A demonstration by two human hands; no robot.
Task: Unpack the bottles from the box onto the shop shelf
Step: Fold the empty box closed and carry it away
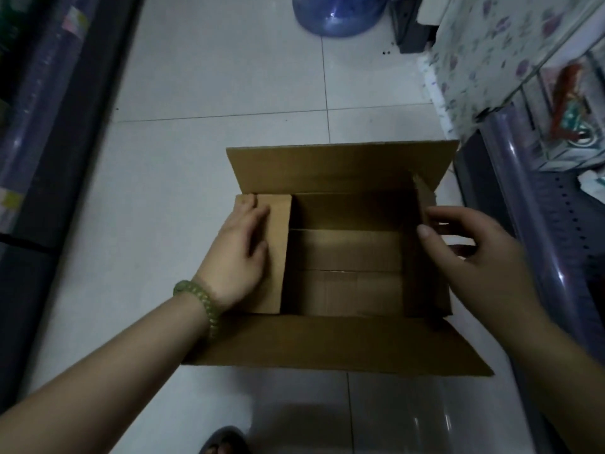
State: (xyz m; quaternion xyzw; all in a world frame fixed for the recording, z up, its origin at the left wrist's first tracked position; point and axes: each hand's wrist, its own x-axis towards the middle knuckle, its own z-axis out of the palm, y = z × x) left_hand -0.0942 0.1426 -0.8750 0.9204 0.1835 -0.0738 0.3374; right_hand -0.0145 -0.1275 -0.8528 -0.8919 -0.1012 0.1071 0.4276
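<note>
Kneeling over pale, glossy floor tiles (203, 93), I have the cardboard box (343, 348) standing open on them, its long flaps spread toward me and away. My left hand (240, 253), its grip flat with straight fingers, presses the left inner flap (276, 250) down; a green beaded bracelet (199, 303) circles that wrist. My right hand (474, 257) pinches the upright right inner flap (424, 198) in a curled grip. Inside I see only bare cardboard, no bottles. Shop shelves (537, 178) edge the aisle at right, darker shelving (42, 132) at left. A blue water jug (337, 14) stands on the tiles beyond.
</note>
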